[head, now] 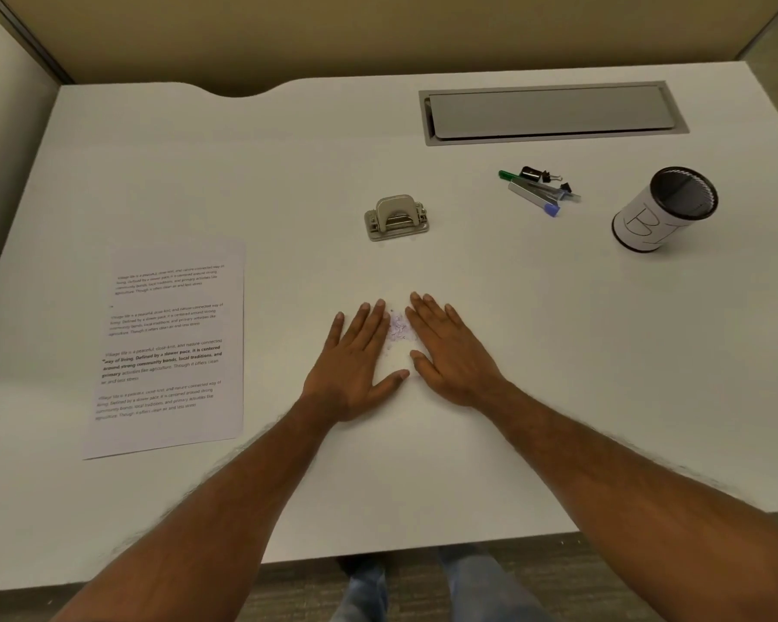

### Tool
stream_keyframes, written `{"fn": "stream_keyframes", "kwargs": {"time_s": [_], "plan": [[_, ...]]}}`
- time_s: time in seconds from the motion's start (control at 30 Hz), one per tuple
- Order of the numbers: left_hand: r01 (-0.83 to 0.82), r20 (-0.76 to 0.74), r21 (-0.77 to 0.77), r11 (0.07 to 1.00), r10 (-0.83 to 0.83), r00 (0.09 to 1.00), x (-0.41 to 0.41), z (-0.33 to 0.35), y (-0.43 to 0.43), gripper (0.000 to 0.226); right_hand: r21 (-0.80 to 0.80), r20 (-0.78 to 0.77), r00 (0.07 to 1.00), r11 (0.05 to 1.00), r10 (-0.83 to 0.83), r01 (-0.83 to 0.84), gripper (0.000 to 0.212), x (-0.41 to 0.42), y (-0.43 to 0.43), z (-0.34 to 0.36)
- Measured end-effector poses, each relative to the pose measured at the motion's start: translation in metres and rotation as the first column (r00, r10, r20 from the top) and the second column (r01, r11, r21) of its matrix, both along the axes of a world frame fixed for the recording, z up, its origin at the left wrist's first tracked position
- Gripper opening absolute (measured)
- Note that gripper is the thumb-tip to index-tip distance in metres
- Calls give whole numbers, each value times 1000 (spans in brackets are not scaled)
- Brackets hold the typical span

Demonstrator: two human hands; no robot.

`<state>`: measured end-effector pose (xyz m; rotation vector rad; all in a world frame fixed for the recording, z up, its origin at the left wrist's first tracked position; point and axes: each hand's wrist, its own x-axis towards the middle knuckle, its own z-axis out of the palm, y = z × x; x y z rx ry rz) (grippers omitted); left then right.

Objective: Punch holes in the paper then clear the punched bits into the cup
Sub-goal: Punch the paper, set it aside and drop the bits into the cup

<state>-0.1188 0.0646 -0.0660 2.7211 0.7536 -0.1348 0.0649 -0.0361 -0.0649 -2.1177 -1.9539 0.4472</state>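
Two bare hands lie flat on the white worktop (288,172), palms down. The left grip (355,365) and right grip (450,356) are both released, fingers straight and together, grasping nothing. Between them sits a small heap of pale punched bits (398,327), with the inner fingers of each hand just beside it; whether they touch it is unclear. This heap lies on the near side of the metal hole punch (396,217), apart from it. The printed paper (171,347) rests flat to the left of the hole punch and nearer the person. Well to the right of the hole punch stands the cup (665,208), upright, black-rimmed with a white wrap. Pens and binder clips (540,190) lie between the hole punch and cup.
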Motion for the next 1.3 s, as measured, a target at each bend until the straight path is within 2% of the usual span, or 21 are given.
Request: {"fn": "stream_keyframes", "kwargs": {"time_s": [0.13,0.27,0.33,0.4,0.43,0.5,0.57,0.67,0.87,0.93,1.0,1.1,1.2,1.3], "plan": [[90,20,0,996,-90,996,-9,2,-5,83,20,-20,997,997,79,-79,63,0,-10,3],[137,103,-40,990,-132,986,-16,7,-5,74,94,-187,977,992,105,-88,55,-2,-18,14],[57,236,-145,988,-21,971,-18,11,-6,68,140,-321,946,986,-37,86,50,0,-21,20],[-64,360,-257,964,157,920,-20,16,-8,61,116,-489,846,945,-215,307,40,7,-22,25],[-127,400,-327,936,259,879,-21,18,-9,57,50,-554,782,926,-286,374,39,10,-23,27],[-227,436,-488,843,461,773,-19,21,-10,48,-94,-581,722,912,-376,399,47,10,-24,29],[-287,430,-596,750,600,675,-18,22,-10,41,-157,-591,697,906,-406,394,52,1,-21,26],[-341,399,-660,670,697,595,-18,23,-10,39,-156,-645,632,883,-430,442,53,-15,-5,23],[-367,369,-676,639,725,582,-19,19,-6,38,-109,-689,586,860,-427,499,44,-19,21,24],[-373,369,-676,636,730,575,-20,17,-5,38,22,-657,654,858,-375,514,35,-13,20,24],[-380,369,-677,630,738,565,-20,16,-5,38,135,-512,805,898,-298,418,31,-7,19,20],[-390,384,-658,644,733,562,-20,14,-6,36,32,-282,944,982,-170,186,59,-9,21,9],[-399,392,-640,657,726,566,-19,13,-6,36,-11,-11,1000,1000,-7,7,80,-19,21,-3],[-408,391,-628,663,722,572,-18,12,-8,36,-3,99,992,997,73,-73,74,-25,15,-9]]}}
